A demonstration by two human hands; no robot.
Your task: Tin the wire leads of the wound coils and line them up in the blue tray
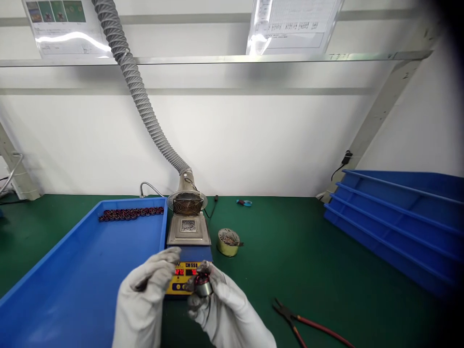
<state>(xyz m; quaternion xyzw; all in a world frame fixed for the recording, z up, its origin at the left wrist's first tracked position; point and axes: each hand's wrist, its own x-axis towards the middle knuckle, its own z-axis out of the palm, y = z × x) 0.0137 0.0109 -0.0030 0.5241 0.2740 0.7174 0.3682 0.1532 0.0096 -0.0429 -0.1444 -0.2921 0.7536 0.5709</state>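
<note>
In a white glove, my right hand (226, 302) grips a small motor stator (203, 284), with dark reddish windings above a silver metal cylinder. The glove's fingertips are stained dark. My left hand (148, 290), gloved too, is raised just left of it with its fingers curled together. A dark patch shows between those fingers; whether it is a stain or a held piece I cannot make out. Behind both hands stands a solder pot (188, 229) with a yellow front panel and red digits, partly hidden by my fingers.
A grey duct (145, 106) ends in a hood over the pot. Left, a blue tray (83, 280) has rows of dark coils (130, 213) at its far end. A round tin (228, 242), cutting pliers (290, 314), a small blue tool (244, 203) and stacked blue trays (395, 222) lie rightward.
</note>
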